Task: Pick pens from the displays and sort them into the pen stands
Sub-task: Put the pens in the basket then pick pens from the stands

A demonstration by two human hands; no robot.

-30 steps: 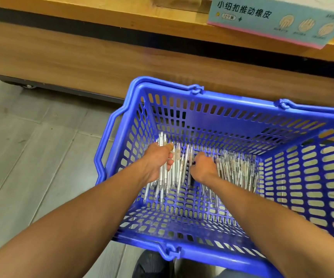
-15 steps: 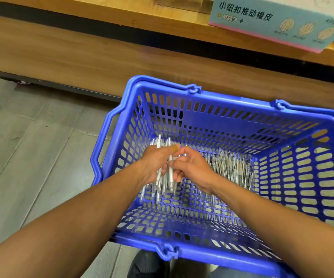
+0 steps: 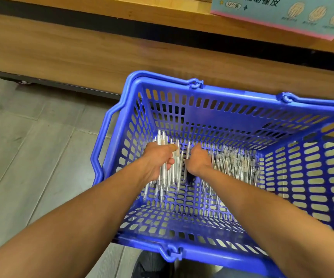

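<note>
The left hand (image 3: 158,159) grips a bundle of pens (image 3: 167,169); the right hand (image 3: 197,160) curls into the loose pile (image 3: 234,163) at three o'clock in the basket (image 3: 242,121). Pass few at once, tips aligned.

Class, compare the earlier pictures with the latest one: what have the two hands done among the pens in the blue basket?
The right hand left the left hand and reached back into the loose pens. The left hand still grips its bundle of pens; the basket stayed put.
</note>
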